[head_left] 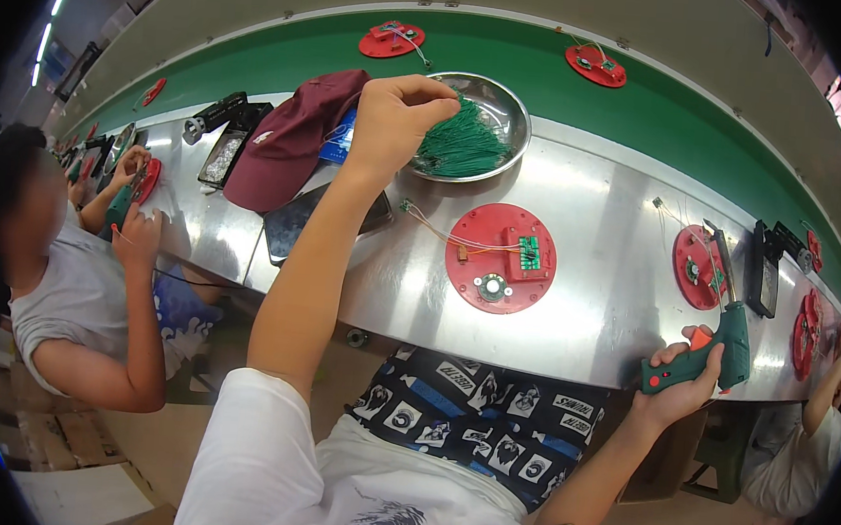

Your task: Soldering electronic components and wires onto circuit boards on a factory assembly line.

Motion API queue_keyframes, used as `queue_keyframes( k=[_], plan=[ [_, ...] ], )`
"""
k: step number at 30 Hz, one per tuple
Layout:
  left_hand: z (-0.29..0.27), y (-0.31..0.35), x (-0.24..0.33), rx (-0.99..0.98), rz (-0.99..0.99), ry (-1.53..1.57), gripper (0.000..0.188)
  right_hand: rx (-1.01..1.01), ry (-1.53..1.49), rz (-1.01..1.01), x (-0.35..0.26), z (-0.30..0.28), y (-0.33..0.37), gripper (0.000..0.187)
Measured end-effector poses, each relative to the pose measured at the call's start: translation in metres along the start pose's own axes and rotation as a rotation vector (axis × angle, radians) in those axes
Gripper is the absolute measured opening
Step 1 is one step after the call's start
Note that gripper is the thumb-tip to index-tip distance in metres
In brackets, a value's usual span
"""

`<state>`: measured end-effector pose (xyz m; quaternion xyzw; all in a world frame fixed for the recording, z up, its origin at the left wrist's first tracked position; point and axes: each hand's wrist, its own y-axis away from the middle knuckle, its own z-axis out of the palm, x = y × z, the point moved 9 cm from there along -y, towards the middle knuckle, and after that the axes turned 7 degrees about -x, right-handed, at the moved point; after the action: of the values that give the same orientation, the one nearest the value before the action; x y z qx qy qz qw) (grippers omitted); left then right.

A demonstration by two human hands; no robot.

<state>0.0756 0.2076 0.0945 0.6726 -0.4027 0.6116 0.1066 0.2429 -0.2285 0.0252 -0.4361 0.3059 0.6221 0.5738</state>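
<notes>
My left hand (398, 120) reaches over the near-left rim of a round metal bowl (516, 121). Its thumb and forefinger are pinched together beside a pile of thin green wires (463, 146); whatever lies between the fingertips is too small to make out. My right hand (682, 390) is wrapped round the handle of a green soldering gun (734, 348) with an orange trigger, its long metal tip pointing up. A red disc (477, 291) lies on the bench in front of me, bearing a green circuit board (530, 254), a round white part and wires trailing left.
Left of the bowl are a maroon cap (287, 146) and a dark tablet-like device (296, 223). Another red disc (691, 272) sits behind the gun tip, beside a black tray (763, 272). More discs line the green strip (499, 44). A co-worker (86, 307) works at left, another at far right.
</notes>
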Motion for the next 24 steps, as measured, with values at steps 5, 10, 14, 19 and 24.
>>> queue_keyframes(
  k=[5,10,14,19,24],
  plan=[
    [0.003,0.0,-0.003,-0.003,0.011,0.106,0.011,-0.005,0.007,-0.002,-0.001,0.0,0.002,0.034],
    [0.004,0.0,0.002,0.009,-0.008,0.069,0.015,-0.047,-0.001,0.017,0.001,0.005,0.0,0.034],
    [0.011,0.007,0.014,0.043,0.112,-0.256,0.015,-0.032,0.013,0.022,0.002,0.001,0.001,0.035],
    [0.032,0.011,0.029,-0.054,0.332,-0.472,0.015,-0.056,0.015,0.006,0.002,0.002,-0.001,0.036],
    [0.058,0.014,0.035,-0.153,0.442,-0.768,0.014,-0.047,0.022,0.007,0.002,0.001,-0.001,0.036]
  ],
)
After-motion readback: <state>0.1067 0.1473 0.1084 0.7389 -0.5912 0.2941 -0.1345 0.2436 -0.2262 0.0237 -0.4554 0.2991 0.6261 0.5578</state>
